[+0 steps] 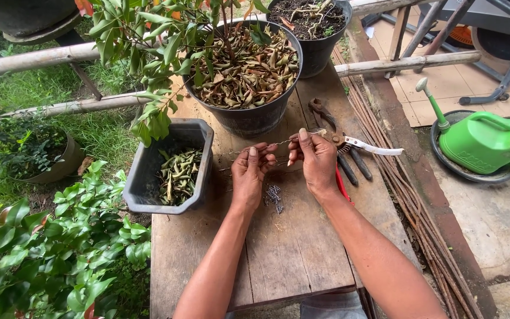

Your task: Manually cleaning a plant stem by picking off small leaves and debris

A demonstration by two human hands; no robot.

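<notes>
Pinching a thin wire (278,142) between thumb and fingertips, the left hand (250,171) and right hand (317,159) hold it taut above the wooden table (290,248), at 6 o'clock from the large black pot (255,115); even tension probably prevents kinks.

Weathered wooden plank table (290,254), boards running away from viewer. Large black pot (249,112) of dry leaves at far middle; second black pot (320,44) with soil behind it, far right. Grey rectangular tub (149,177) with leaf clippings at left edge. Pruning shears (349,155) at right. Small heap of wire bits (274,197) at centre.
</notes>
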